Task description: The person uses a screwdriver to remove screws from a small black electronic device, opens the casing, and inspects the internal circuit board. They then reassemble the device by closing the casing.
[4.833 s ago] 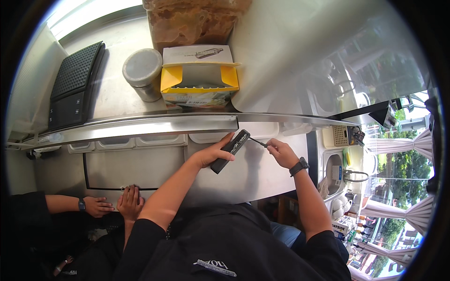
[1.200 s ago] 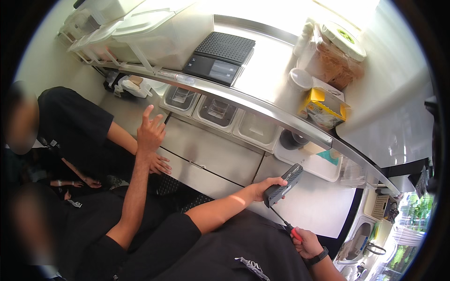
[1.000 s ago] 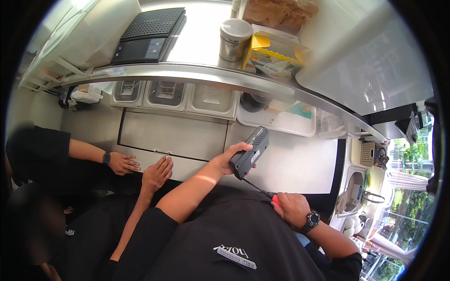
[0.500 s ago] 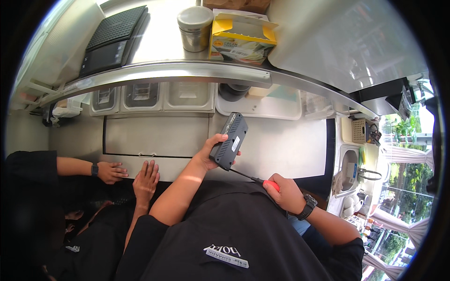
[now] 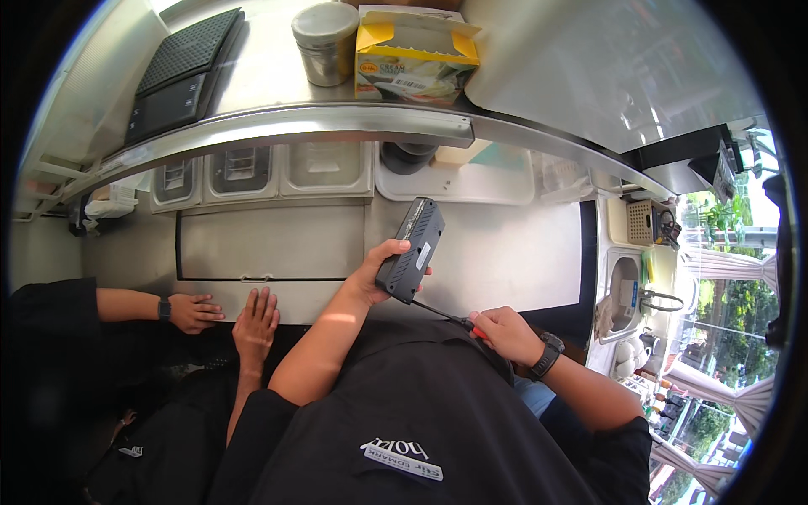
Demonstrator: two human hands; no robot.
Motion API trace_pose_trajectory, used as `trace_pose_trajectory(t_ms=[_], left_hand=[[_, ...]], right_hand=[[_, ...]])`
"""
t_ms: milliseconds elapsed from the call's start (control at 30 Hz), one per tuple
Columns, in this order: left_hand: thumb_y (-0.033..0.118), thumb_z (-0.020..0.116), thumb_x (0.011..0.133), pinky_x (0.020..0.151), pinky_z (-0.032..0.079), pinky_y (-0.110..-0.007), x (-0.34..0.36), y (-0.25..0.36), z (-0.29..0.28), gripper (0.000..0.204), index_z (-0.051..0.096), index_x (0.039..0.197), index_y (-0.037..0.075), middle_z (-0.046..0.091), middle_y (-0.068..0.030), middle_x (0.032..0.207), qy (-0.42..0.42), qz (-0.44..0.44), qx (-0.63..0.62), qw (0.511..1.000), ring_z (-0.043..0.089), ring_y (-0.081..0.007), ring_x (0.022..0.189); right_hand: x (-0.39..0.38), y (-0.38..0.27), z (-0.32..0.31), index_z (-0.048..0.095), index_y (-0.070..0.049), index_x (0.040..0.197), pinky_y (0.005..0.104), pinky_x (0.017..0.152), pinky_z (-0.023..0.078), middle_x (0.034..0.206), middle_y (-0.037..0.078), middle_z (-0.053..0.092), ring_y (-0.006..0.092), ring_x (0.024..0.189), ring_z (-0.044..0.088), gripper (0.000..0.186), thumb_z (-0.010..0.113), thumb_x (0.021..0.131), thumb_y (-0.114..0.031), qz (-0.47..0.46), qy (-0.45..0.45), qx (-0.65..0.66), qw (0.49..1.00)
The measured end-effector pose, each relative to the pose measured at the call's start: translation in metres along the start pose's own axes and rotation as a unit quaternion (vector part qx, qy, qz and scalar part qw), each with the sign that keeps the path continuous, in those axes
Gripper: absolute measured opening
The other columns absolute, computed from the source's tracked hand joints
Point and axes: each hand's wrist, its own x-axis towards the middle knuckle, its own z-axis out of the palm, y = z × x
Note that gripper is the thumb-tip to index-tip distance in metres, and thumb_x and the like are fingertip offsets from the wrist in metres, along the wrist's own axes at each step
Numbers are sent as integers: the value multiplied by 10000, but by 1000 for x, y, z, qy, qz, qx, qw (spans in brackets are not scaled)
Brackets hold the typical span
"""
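My left hand (image 5: 375, 276) grips a black, box-shaped electronic device (image 5: 417, 244) and tilts it above the steel worktop. Vent slots, small recessed holes and a white label show on its side. A screwdriver (image 5: 442, 312) with a dark shaft and red handle meets the device's lower end; the exact contact at the tip is too small to tell. My right hand (image 5: 507, 335) is closed around the red handle, covering most of it, close in front of my black apron.
A co-worker's hands (image 5: 256, 324) rest at the steel counter's (image 5: 471, 261) front edge, left. Behind are lidded steel containers (image 5: 326, 172) and a white tray (image 5: 497, 189). The shelf above holds a black scale (image 5: 172, 93), a canister (image 5: 326, 50) and a yellow box (image 5: 412, 67). A sink (image 5: 624, 290) stands right.
My right hand has shifted its grip on the screwdriver, so less of the red handle shows. The device stays in my left hand in nearly the same pose. The whole view has shifted slightly.
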Motion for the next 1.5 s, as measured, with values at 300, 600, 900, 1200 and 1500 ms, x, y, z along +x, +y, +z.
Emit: trace_pose_trajectory(t_ms=[300, 600, 900, 1200, 1500], left_hand=[[488, 754, 861, 725, 640, -473, 2, 1, 1, 694, 600, 1339, 9, 684, -161, 1099, -1, -47, -26, 999, 730, -321, 993], [439, 726, 880, 739, 672, -513, 1, 2, -3, 687, 601, 1335, -60, 705, -208, 1104, -7, 26, -24, 999, 745, -383, 1026], [434, 747, 874, 736, 658, -470, 0, 3, -4, 675, 591, 1340, -27, 679, -171, 1125, -16, 2, -31, 999, 733, -329, 1048], [438, 736, 878, 759, 658, -500, 1, 3, -4, 674, 594, 1345, -26, 683, -171, 1120, -14, 19, -24, 999, 733, -341, 1064], [443, 732, 877, 758, 664, -486, -3, -1, -7, 680, 597, 1339, -38, 690, -181, 1114, -15, 13, -28, 999, 735, -342, 1064]], right_hand=[[-19, -10, 7, 641, -101, 898, 399, 676, 419, 743, 59, 578, 257, 661, 591, 279, 770, 946, -343, -397, 252, -452, 758], [-3, 4, -4, 701, -72, 1069, 388, 584, 451, 726, 95, 624, 259, 593, 553, 296, 732, 1019, -362, 11, -7, 74, 997], [-15, 1, 0, 669, -60, 1018, 403, 614, 482, 929, 90, 649, 272, 735, 629, 312, 754, 978, -358, -362, 209, -378, 826], [-1, -9, -15, 639, -37, 1004, 417, 661, 524, 812, 108, 634, 314, 790, 673, 285, 753, 975, -296, -58, 23, -101, 993], [-13, -15, 6, 639, -59, 950, 511, 677, 526, 845, 126, 643, 414, 813, 665, 198, 746, 960, -225, -196, 165, -195, 947]])
